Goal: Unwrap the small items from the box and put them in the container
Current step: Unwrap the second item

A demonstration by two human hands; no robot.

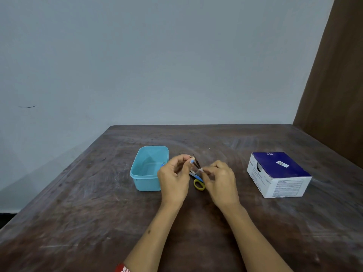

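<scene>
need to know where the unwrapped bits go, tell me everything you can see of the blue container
The blue container is a small rectangular tub of light turquoise plastic with rounded corners and a thickened rim, open with no lid in view. It stands upright on the dark wooden table, left of centre. A small blue thing shows at its right inner wall; what it is cannot be told. The left hand overlaps its near right corner in the view; contact is unclear.

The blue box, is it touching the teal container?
Apart. The head view shows the blue box and teal container separated by bare table, with both hands between.
</scene>
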